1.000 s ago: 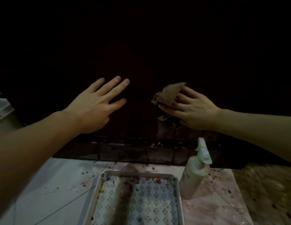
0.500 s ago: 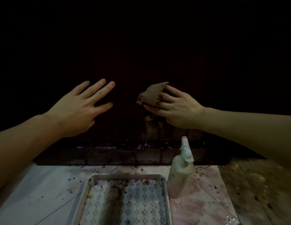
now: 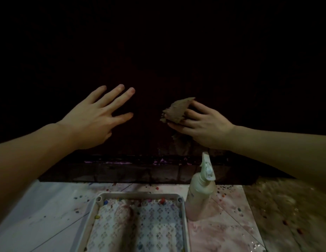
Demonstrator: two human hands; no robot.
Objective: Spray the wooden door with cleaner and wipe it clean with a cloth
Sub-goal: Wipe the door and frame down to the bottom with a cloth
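Observation:
The wooden door (image 3: 158, 51) fills the upper view, very dark, with little detail visible. My right hand (image 3: 202, 124) presses a crumpled brown cloth (image 3: 176, 110) against the door's lower part. Flat on the door to the left of it lies my left hand (image 3: 96, 117), fingers spread and holding nothing. A pale spray bottle (image 3: 200, 190) stands upright on the floor below my right hand, untouched.
A white perforated tray (image 3: 93, 215) lies on the stained tile floor (image 3: 40, 206) left of the bottle. A dark threshold strip (image 3: 122, 170) runs along the door's foot. Rough speckled ground (image 3: 286, 206) is at the right.
The right hand with the cloth slid slightly left, then back right, staying low on the door. The left hand kept flat on the door, shifting a little with the view.

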